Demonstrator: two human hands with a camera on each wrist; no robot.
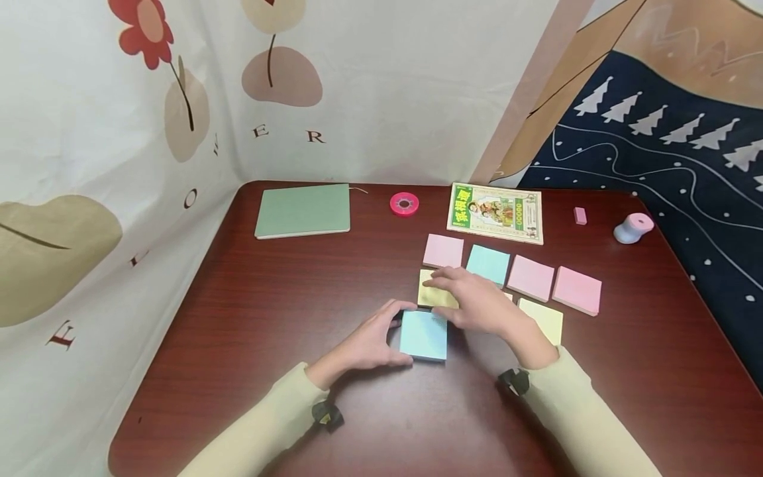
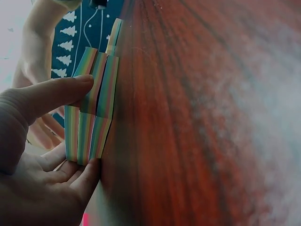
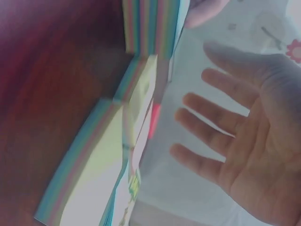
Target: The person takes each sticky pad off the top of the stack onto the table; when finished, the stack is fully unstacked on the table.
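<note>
A stack of sticky note pads (image 1: 424, 336) with a light blue sheet on top sits near the table's middle. My left hand (image 1: 372, 339) grips the stack between thumb and fingers. From the left wrist view, the stack (image 2: 87, 136) shows three striped layers, with the thumb across one side. My right hand (image 1: 477, 301) hovers just right of the stack, over a yellow sticky note pad (image 1: 430, 291). Its fingers are extended and spread in the right wrist view, and the palm (image 3: 263, 165) holds nothing. Part of the yellow pad is hidden beneath this hand.
Around the right hand lie pink pads (image 1: 444, 250) (image 1: 530, 277) (image 1: 577, 290), a turquoise pad (image 1: 487, 264) and another yellow pad (image 1: 544, 319). Farther back are a green notebook (image 1: 304, 211), pink tape roll (image 1: 404, 204), illustrated booklet (image 1: 496, 212), small pink block (image 1: 580, 216) and pink-topped spool (image 1: 633, 228).
</note>
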